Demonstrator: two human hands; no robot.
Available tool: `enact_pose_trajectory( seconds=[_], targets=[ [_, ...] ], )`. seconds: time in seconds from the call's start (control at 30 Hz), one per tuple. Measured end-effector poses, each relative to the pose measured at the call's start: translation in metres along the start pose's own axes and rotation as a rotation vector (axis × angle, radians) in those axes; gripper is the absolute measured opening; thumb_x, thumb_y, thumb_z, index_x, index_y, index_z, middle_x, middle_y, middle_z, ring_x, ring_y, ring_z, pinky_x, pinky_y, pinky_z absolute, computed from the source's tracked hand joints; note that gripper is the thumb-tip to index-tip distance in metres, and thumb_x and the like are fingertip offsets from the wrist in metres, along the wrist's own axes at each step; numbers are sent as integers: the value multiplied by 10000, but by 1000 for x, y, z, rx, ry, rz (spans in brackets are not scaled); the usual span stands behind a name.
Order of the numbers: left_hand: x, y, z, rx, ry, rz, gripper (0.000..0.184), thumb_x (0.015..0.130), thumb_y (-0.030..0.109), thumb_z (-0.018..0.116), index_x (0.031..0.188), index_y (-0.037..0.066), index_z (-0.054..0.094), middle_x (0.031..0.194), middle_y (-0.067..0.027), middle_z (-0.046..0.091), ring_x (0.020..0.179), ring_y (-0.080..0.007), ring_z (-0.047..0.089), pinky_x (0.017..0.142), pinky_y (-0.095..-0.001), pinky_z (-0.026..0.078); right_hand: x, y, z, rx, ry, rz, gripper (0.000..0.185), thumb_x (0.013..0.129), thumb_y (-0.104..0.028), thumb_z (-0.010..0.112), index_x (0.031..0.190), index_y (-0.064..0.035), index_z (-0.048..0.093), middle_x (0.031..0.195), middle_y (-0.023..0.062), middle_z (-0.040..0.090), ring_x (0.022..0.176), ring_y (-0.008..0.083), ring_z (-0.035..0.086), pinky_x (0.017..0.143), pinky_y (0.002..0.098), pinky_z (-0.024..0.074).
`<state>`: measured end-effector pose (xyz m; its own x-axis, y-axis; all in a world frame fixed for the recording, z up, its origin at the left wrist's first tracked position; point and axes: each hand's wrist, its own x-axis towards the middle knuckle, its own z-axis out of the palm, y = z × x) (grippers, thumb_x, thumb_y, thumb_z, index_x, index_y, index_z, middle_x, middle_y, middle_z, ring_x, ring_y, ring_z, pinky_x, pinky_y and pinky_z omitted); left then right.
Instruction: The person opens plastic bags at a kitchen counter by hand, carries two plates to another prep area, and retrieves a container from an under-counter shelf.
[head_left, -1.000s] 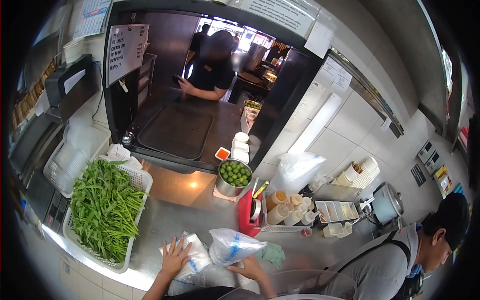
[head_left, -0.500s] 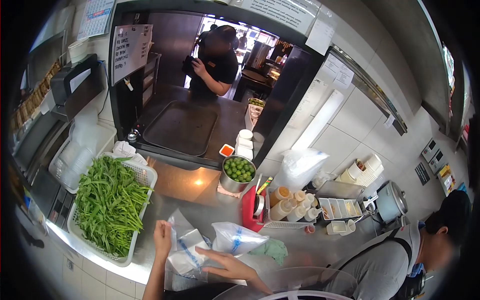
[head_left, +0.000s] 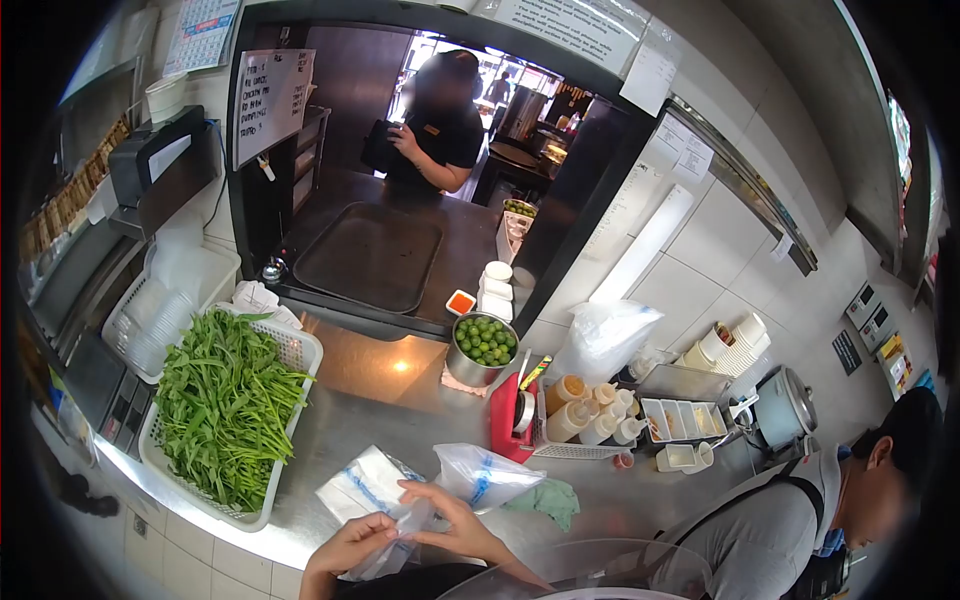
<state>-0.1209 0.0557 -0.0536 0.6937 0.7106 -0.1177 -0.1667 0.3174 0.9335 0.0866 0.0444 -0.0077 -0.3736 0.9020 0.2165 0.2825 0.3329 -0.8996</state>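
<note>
My left hand and my right hand are close together over the near edge of the steel counter. Between them, a clear plastic bag is pinched in the fingers of both. Just beyond lies a flat stack of plastic bags with a blue-printed band. A puffed white plastic bag with blue print sits to its right, beside my right hand. Behind that bag, a green cloth lies crumpled on the counter.
Leafy greens fill a white basket at left. A pot of green limes stands near the pass-through. Sauce bottles crowd a rack beside a red holder. One person stands beyond the opening; another is close at right.
My left hand has come down and right, meeting my right hand. The clear bag has moved off the stack toward me and is now held between both hands.
</note>
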Motion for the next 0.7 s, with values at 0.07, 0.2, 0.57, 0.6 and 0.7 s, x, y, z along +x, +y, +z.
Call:
enact_pose_trajectory(
  seconds=[0.07,0.2,0.57,0.6,0.7],
  targets=[
    [1,-27,-10,-66,-26,-77,186,914,175,492,1012,25,540,863,18,541,809,-44,488,708,-182,390,-7,10,4,115,90,115,371,760,-102,681,1101,-15,562,995,84,588,909,140,542,808,260,412],
    [-4,6,3,-255,109,10,337,899,173,513,1176,-17,475,1076,-66,565,988,-129,519,833,-232,406,-11,26,6,18,258,78,148,794,-122,652,864,2,612,752,53,599,636,103,522,577,242,412],
    [8,-1,0,-129,440,88,154,789,103,645,825,-46,638,757,-72,652,730,-109,596,656,-241,476,-16,36,8,-34,261,294,174,870,-161,567,854,1,627,584,19,505,548,78,445,496,241,368],
    [8,-3,-1,-145,453,91,139,795,98,637,808,-40,632,743,-57,641,716,-102,584,637,-239,467,-16,36,8,-9,284,263,168,875,-152,554,893,-1,626,632,34,539,585,90,476,534,240,387],
    [17,-11,-1,-68,498,134,116,807,88,617,771,-22,619,700,-19,604,672,-86,546,586,-231,436,-12,31,9,40,317,128,222,894,-137,503,1048,-6,594,893,101,604,811,144,548,727,254,417]
  ],
)
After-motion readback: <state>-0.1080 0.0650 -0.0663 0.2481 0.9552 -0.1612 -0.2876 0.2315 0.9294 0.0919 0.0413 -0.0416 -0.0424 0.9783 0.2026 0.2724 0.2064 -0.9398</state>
